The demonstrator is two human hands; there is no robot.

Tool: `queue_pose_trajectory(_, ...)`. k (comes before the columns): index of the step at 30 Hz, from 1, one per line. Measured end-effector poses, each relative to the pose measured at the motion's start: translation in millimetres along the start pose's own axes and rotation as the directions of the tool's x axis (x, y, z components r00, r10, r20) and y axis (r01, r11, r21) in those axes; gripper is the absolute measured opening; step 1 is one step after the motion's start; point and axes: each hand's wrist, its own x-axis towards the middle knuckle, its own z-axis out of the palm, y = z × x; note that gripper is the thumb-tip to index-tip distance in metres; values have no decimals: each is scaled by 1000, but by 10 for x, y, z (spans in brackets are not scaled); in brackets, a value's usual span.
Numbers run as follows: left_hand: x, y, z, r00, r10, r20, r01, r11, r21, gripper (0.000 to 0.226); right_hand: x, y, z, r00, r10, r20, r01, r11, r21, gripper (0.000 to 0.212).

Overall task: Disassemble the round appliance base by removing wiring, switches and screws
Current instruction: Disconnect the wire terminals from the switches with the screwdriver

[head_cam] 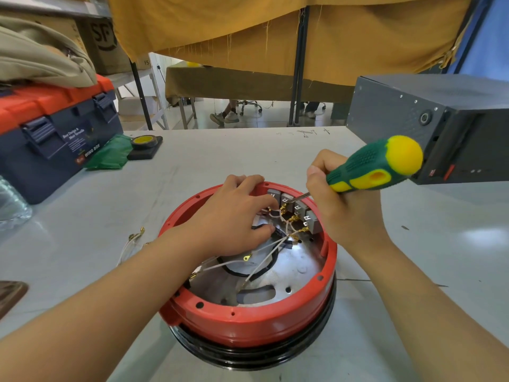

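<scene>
Here's the round appliance base (pixel 248 318), red ring on a black lower rim, sitting open side up in the middle of the grey bench (pixel 192 166), right in front of the person. The left hand (pixel 237 213) reaches down into it from the near left, fingertips curled over the far rim and the thumb tucked against a black cable (pixel 264 271) inside; whether it pinches a wire, I cannot tell. The right hand (pixel 341 205) is wrapped round the neck of a green-and-yellow screwdriver (pixel 374 166), handle tilted up and to the right, the metal tip pointing down at the row of grey switches (pixel 300 213) along the far inner wall. White wires (pixel 264 257) with brass terminals fan out from those switches across the shiny metal plate (pixel 297 274). A loose white wire lead (pixel 132 241) lies on the bench just left of the base. Far left sits a blue-and-orange toolbox (pixel 55 133), with a green bag (pixel 110 155) and a roll of yellow tape (pixel 144 142) beside it. A dark grey metal box (pixel 407 106) stands at the right.
</scene>
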Motion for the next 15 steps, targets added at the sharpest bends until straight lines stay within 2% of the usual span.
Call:
queue_pose_trajectory(3, 3, 5, -4, 1000, -3, 0, 3, 1000, 0, 44, 25, 34, -7, 987, 88, -133, -90, 996, -9, 27)
queue_pose_trajectory(6, 3, 8, -4, 1000, -5, 4, 5, 1000, -4, 43, 64, 99, -22, 937, 275, -215, -244, 957, 159, 27)
queue_pose_trajectory(8, 3, 8, -4, 1000, -3, 3, 3, 1000, -2, 43, 89, 138, -31, 910, 341, -234, -287, 928, 238, 33)
queue_pose_trajectory(15, 6, 6, -4, 1000, -3, 0, 3, 1000, -5, 43, 110, 177, -49, 873, 420, -249, -326, 881, 342, 34)
